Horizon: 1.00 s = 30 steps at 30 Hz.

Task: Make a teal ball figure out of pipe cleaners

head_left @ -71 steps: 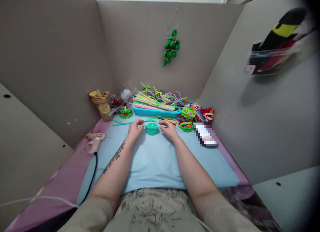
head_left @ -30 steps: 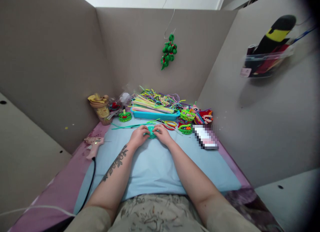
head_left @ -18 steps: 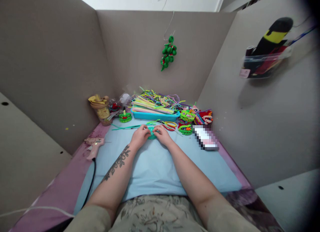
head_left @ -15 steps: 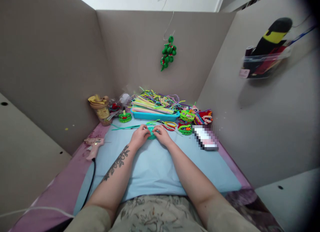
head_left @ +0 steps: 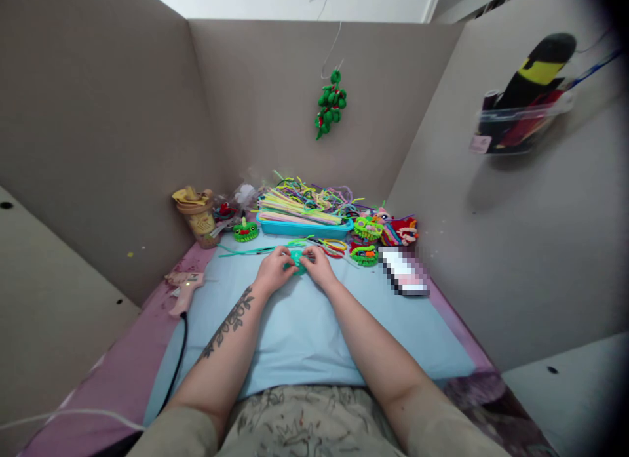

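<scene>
Between my two hands is a small teal-green pipe-cleaner piece, partly covered by my fingers. My left hand pinches its left side, and my right hand grips the right side with bent fingers. Both hands rest low over the light blue cloth. Just beyond them lie loose teal pipe cleaners and several yellow and red looped strands. The exact shape of the held piece is too small to make out.
A blue tray heaped with pipe cleaners stands at the back. Green figures sit beside it, and a phone lies at right. At left are a pink glue gun with a black cord and a brown cup. Grey panels enclose the table.
My fingers have shifted very slightly on the teal-green piece, and a little more of it shows between them. Everything else has stayed in place.
</scene>
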Motion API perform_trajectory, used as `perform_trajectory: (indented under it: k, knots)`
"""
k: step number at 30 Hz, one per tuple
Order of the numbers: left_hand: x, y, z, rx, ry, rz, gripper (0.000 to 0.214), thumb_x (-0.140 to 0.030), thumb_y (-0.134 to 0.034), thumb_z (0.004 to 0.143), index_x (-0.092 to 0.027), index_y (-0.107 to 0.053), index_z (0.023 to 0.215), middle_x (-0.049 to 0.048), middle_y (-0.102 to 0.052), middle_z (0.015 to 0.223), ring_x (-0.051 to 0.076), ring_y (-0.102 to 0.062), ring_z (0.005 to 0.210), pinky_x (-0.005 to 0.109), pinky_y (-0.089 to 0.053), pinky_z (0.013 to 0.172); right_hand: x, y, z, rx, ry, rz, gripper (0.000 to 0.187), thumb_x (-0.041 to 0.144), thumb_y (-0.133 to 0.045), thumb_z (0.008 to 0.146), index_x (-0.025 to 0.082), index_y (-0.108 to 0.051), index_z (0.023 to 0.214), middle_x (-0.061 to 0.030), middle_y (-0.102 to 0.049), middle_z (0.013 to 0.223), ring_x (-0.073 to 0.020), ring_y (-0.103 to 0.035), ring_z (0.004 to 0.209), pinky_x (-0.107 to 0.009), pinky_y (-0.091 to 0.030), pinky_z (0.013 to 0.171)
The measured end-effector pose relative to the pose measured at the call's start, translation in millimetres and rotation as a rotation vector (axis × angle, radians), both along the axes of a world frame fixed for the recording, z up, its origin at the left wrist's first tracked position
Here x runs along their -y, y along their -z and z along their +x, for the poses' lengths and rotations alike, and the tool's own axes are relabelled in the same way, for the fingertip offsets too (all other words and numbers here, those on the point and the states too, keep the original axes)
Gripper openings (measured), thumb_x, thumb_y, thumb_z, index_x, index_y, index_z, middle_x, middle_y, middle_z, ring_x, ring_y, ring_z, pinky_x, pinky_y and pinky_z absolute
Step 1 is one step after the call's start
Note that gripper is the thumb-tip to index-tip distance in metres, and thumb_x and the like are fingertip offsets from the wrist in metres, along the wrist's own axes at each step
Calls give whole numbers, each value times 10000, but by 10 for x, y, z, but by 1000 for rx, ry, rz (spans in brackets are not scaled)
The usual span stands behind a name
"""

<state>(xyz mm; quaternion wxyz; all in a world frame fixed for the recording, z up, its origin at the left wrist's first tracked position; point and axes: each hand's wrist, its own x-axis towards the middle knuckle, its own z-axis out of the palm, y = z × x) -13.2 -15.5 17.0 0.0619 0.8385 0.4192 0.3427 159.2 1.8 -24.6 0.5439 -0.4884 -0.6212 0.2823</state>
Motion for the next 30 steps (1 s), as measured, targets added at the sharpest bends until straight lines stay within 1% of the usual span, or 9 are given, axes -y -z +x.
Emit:
perform_trajectory:
  k: [4,12,17,20,22,24,26,28,30]
  knots:
    - [3,13,14,13,-52,-5,107,-302,-639,743,-206,-682,762,35,-574,991,149,-589,831,263,-467,750,-32,22,11,35,-28,14,109,267,-596,707,195,-577,786,-30,-566,850,-181,-541,838,-357,-459,820]
    - [6,47,41,33,-133,-36,131,-324,-625,763,-212,-688,787,31,-563,937,141,-578,776,258,-461,710,-20,6,26,22,-50,-10,135,248,-600,694,191,-604,817,-36,-589,895,-181,-558,869,-360,-462,845]
    - [-3,63,41,27,-141,-35,131,-325,-625,768,-211,-688,781,27,-566,932,139,-576,771,253,-454,697,6,-35,66,-4,-118,-31,207,197,-580,666,191,-603,872,-43,-608,940,-186,-573,912,-363,-464,866]
    - [-4,64,43,32,-149,-28,136,-330,-625,769,-210,-689,772,25,-567,922,138,-576,771,249,-453,695,4,-48,132,-45,-194,-61,266,151,-554,642,187,-594,902,-39,-626,933,-190,-596,905,-367,-484,845]
    - [-6,63,44,35,-149,-23,139,-330,-623,771,-207,-689,766,26,-566,915,139,-577,774,249,-453,701,-8,-49,181,-43,-217,-74,292,125,-543,626,180,-603,907,-40,-640,925,-194,-611,893,-375,-496,836]
    - [-9,64,44,36,-145,-22,141,-330,-622,773,-205,-689,767,28,-566,914,139,-578,776,251,-455,706,-26,-45,213,-23,-217,-73,315,113,-546,623,173,-623,923,-53,-654,959,-203,-617,921,-384,-498,848]
    - [-12,63,42,39,-139,-24,142,-328,-620,775,-205,-689,775,29,-566,918,141,-579,779,254,-458,713,-47,-40,219,2,-214,-66,344,113,-559,634,179,-643,960,-65,-656,1041,-213,-608,994,-397,-484,890]
    - [-15,61,38,44,-133,-28,142,-327,-616,777,-205,-688,779,31,-567,924,142,-580,784,258,-462,721,-68,-38,208,24,-216,-59,378,109,-565,648,198,-656,1004,-63,-649,1109,-216,-594,1050,-413,-459,935]
    - [-17,59,34,53,-122,-33,142,-325,-615,777,-204,-688,778,34,-567,928,145,-581,793,261,-465,732,-83,-43,196,34,-213,-57,397,105,-566,657,214,-664,1026,-58,-653,1121,-215,-597,1057,-424,-446,954]
